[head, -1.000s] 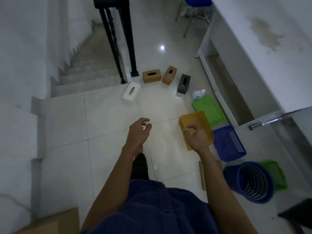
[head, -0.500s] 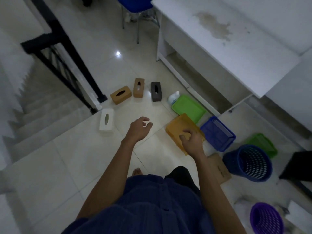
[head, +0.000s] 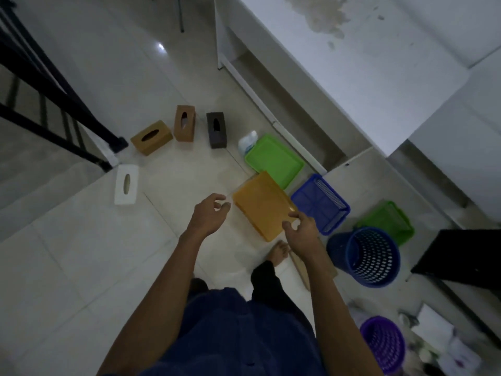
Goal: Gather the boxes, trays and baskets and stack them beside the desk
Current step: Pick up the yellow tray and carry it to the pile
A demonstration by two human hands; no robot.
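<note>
Floor lot beside white desk (head: 366, 77): 4 tissue boxes, 3 trays, 3 baskets, 2 empty hands above.

Left hand (head: 208, 215) loosely curled, holding nothing; right hand (head: 301, 229) half-open with fingers bent, over the near corner of the orange tray (head: 260, 207), contact unclear. Green tray (head: 273, 158) and blue tray (head: 320, 202) lie just beside it. Tan box (head: 151, 137), brown box (head: 185, 126), dark box (head: 216, 129), white box (head: 126, 184) sit apart. Blue basket (head: 366, 256), green basket (head: 387, 219), purple basket (head: 385, 346) at right.
</note>
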